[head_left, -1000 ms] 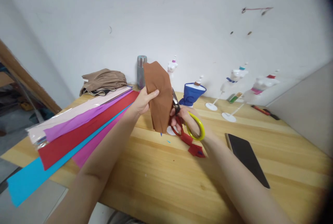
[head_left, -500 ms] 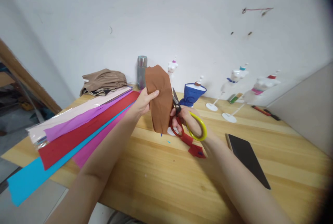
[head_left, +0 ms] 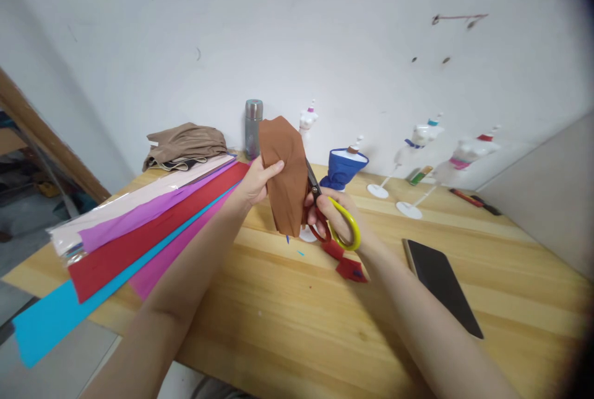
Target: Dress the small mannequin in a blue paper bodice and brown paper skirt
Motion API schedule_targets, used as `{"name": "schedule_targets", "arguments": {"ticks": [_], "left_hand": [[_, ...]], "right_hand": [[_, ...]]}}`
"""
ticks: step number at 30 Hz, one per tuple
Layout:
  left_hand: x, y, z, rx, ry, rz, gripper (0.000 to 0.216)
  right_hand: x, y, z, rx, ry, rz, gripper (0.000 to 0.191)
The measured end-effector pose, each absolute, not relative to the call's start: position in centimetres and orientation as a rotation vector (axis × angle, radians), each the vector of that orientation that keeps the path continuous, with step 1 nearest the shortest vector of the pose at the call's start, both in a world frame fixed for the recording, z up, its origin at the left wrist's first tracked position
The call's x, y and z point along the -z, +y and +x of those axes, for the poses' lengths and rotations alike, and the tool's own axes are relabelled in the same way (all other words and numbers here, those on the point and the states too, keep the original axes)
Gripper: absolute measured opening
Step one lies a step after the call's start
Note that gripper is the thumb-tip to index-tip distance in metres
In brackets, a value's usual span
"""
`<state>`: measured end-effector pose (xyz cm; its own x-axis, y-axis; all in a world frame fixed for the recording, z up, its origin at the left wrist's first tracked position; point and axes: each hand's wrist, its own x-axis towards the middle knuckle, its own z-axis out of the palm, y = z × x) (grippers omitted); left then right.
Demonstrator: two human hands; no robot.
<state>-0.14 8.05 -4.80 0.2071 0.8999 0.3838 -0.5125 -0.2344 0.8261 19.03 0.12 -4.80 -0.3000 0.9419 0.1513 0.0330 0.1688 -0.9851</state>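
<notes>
My left hand (head_left: 256,180) pinches a folded piece of brown fabric (head_left: 284,170) and holds it upright above the wooden table (head_left: 288,300). My right hand (head_left: 335,213) grips scissors (head_left: 328,219) with one red and one yellow handle loop. Their dark blades lie against the right edge of the fabric. Small red scraps (head_left: 347,263) lie on the table just below the scissors.
Long sheets of coloured paper (head_left: 139,226) stretch over the table's left side. A folded tan cloth (head_left: 184,144) and a steel flask (head_left: 253,128) stand at the back. Small white mannequin stands (head_left: 417,158), one in blue cloth (head_left: 342,167), line the wall. A black phone (head_left: 440,284) lies right.
The scissor handles have closed together, so the blades have shut further along the fabric's edge. My left hand and the fabric have barely moved.
</notes>
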Motion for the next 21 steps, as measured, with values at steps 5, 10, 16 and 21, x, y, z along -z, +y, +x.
{"name": "schedule_targets", "arguments": {"ticks": [5,10,16,21], "left_hand": [[4.92,8.19,-0.14,-1.398,0.453,1.196,0.077],[4.92,8.11,-0.09,-1.411,0.464,1.198,0.074],[4.91,8.14,-0.05,-1.422,0.477,1.187,0.08],[4.97,8.2,-0.13,-1.411,0.482,1.191,0.079]], "right_hand": [[4.48,0.06,18.95,-1.245,-1.575,-0.944,0.054],[4.49,0.06,18.91,-1.248,-1.545,-1.011,0.052],[4.26,-0.04,18.71,-1.263,-1.505,-1.051,0.045],[3.87,-0.31,18.45,-1.28,-1.473,-1.073,0.044]]}}
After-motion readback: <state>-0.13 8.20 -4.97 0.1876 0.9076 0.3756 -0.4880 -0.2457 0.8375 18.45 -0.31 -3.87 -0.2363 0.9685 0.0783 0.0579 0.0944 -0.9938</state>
